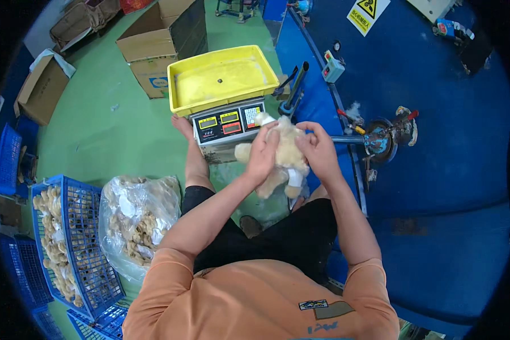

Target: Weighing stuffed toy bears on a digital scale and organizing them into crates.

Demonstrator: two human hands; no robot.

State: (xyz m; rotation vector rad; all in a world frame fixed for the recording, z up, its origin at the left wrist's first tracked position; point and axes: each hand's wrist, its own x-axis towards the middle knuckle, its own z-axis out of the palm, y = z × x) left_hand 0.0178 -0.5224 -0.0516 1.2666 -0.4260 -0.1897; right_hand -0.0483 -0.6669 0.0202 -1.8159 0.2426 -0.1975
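A cream plush toy [289, 148], with limbs hanging down and a white tag or patch of cloth on it, is held up between my two hands. My left hand [263, 152] grips its left side, fingers curled at the edge of the fur. On the opposite side my right hand [319, 149] pinches the plush near its top. Just past my right hand a metal pipe [348, 139] sticks out from a blue machine wall [425, 170]. Behind the toy stands a digital scale [228, 126] carrying a yellow tray [178, 93], with a small dark object [220, 81] in the tray.
At the left, a blue crate [68, 238] and a clear plastic bag [110, 243] hold many tan plush pieces. Cardboard boxes [147, 51] stand on the green floor [96, 144]. A switch box [333, 69] and a round metal fitting [378, 141] are on the blue wall.
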